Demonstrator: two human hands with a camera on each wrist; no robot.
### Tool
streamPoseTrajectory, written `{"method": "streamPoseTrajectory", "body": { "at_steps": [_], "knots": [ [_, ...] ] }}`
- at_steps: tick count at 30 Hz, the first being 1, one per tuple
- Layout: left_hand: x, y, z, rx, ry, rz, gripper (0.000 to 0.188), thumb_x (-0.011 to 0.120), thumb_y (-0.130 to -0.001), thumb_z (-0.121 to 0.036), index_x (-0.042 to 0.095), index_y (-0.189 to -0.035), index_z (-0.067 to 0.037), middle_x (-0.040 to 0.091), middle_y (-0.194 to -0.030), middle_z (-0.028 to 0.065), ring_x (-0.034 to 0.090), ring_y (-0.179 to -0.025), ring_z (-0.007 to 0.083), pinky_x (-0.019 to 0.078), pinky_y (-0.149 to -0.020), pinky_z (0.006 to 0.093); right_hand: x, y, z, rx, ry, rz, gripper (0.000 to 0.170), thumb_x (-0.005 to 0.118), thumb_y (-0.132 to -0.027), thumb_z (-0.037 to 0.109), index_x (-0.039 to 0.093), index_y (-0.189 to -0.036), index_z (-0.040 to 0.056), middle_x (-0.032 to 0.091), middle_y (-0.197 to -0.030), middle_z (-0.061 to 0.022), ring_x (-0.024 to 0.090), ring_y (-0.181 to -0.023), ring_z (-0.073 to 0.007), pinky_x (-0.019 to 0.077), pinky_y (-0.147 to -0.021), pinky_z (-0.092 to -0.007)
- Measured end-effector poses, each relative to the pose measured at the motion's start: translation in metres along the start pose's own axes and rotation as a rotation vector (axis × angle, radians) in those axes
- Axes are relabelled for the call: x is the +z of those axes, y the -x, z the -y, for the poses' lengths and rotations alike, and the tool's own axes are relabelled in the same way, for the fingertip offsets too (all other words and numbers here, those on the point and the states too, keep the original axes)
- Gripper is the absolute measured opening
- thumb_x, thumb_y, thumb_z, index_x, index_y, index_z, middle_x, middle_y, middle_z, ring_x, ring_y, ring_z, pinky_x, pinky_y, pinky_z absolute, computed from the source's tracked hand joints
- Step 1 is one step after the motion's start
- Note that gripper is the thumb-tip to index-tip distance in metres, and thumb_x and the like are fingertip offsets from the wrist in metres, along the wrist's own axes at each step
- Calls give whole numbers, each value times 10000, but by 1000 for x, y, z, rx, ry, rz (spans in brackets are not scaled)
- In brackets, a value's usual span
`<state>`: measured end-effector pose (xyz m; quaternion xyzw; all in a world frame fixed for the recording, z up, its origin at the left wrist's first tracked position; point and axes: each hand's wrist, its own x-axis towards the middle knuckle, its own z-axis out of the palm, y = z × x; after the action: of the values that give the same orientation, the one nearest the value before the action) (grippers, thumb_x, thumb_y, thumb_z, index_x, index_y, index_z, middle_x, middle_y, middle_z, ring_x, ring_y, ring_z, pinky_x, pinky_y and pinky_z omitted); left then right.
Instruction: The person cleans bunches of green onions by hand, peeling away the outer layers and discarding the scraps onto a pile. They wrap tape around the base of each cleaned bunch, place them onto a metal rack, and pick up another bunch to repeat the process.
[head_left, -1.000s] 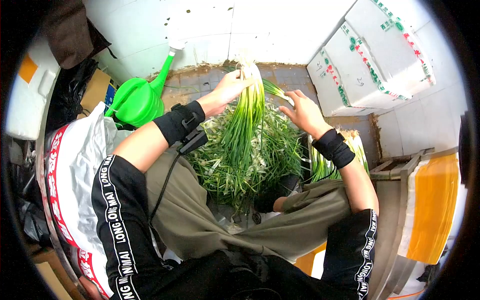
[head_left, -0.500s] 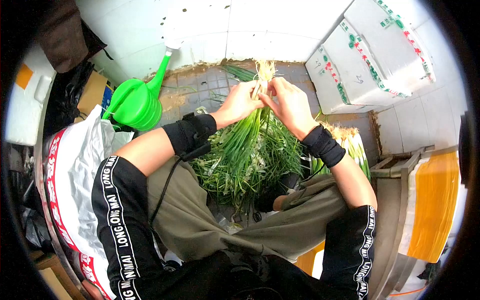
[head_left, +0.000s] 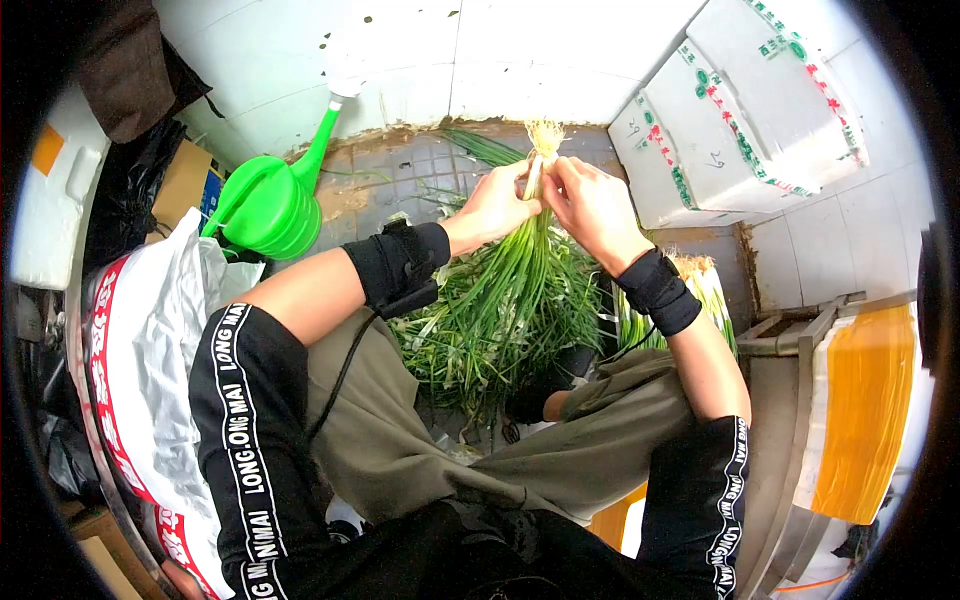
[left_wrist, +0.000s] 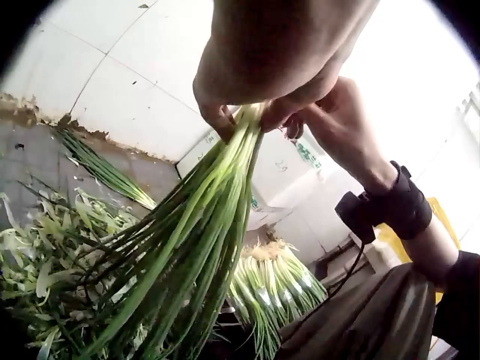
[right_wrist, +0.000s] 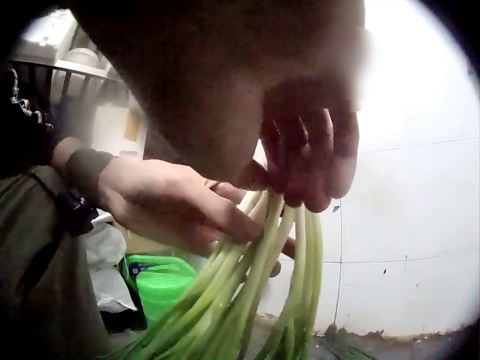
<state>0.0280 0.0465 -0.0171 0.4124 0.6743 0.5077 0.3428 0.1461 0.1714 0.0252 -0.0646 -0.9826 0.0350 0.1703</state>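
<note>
Green going to white: a bunch of green onions (head_left: pixel 530 235) is up between both hands, over the pile. Head view: the left hand (head_left: pixel 493 205) grips the white stems from the left, fingers curled round them; the right hand (head_left: pixel 597 212) pinches the same stems from the right. Roots (head_left: pixel 545 138) stick out beyond the hands on the far side; leaves hang back toward the person, so the long axis runs far to near, drifting a bit left at the near end. Neither hand is clearly nearer; both touch it just below the roots. Underneath, the heap of loose greens (head_left: pixel 450 350); loose stalks (head_left: pixel 482 147) on the floor on the far side; more bunches (head_left: pixel 712 295) near the right knee, roots facing away. Watering can (head_left: pixel 265 205) far left, white boxes (head_left: pixel 690 140) far right.

Left wrist view: the left hand is across the top, stems coming out below it, leaves fanning down toward the left. The right hand meets it from the right side. Roots hidden here.

Right wrist view: right fingertips sit on the pale stems, looking slightly higher than the left fingers, which wrap the bunch from the person's side. Stems run steeply down, splaying wider below the grip. Exact fingertip pressure, can't tell.
</note>
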Motion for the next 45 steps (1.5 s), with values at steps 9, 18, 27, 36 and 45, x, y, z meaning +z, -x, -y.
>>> {"method": "streamPoseTrajectory", "body": {
  "at_steps": [9,18,27,36,45],
  "knots": [
    [15,-14,13,212,-36,47,548,716,-856,-135,481,-1341,-32,629,-1251,145,585,-1172,238,445,-1008,371,-6,2,-6,-14,115,104,272,579,-943,287,550,-899,21,651,-796,-159,679,-745,-339,549,-649,-430],
    [31,-15,18,373,-461,-245,570,657,-808,-103,473,-1343,-26,572,-1106,204,491,-1017,376,419,-930,452,-4,9,-10,102,171,21,269,568,-922,233,573,-777,6,660,-686,-173,665,-614,-351,539,-575,-439],
    [27,-16,21,302,-377,-233,568,660,-835,-151,464,-1350,-13,550,-1098,203,525,-1020,364,437,-921,451,-27,7,-27,122,-45,-162,215,621,-881,222,614,-769,38,642,-695,-165,652,-628,-338,522,-595,-431],
    [19,-25,30,228,-102,-183,560,663,-821,-126,493,-1339,0,620,-1178,254,620,-1115,369,482,-952,421,-1,27,-52,22,-147,108,293,718,-876,256,612,-1041,38,652,-833,-85,642,-684,-233,506,-623,-313],
    [12,-15,23,242,-127,-131,581,699,-807,-140,514,-1340,1,663,-1139,246,665,-1067,346,511,-912,401,1,15,-25,209,-389,-96,304,723,-881,298,596,-905,24,639,-758,-109,631,-626,-224,508,-596,-343]
  ]
}}
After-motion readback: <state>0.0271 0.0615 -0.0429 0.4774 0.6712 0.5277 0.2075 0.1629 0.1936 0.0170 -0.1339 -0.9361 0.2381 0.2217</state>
